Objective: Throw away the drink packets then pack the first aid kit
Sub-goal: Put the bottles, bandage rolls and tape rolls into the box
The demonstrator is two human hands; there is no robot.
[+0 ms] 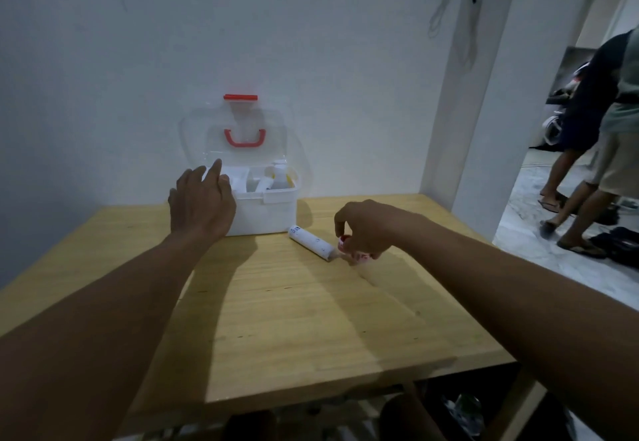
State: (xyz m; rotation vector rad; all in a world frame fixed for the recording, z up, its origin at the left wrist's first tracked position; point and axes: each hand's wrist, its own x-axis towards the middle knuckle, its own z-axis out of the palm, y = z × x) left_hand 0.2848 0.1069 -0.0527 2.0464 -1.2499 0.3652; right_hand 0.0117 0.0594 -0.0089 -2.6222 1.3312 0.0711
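A white first aid kit box (273, 214) stands open against the wall, its clear lid (242, 129) with a red handle raised. Several bottles and tubes (276, 177) stand inside it. My left hand (200, 202) hovers over the box's left front corner, fingers apart, holding nothing. A white tube (311, 238) lies on the wooden table (294, 319) just right of the box. My right hand (366, 228) is closed around a small white bottle with a red cap (349, 247) at the tube's near end.
The table's right edge meets a white pillar (484, 129). Two people (594, 150) stand on the floor beyond it, beside sandals and dark items. A shelf with objects shows under the table's front edge (463, 409).
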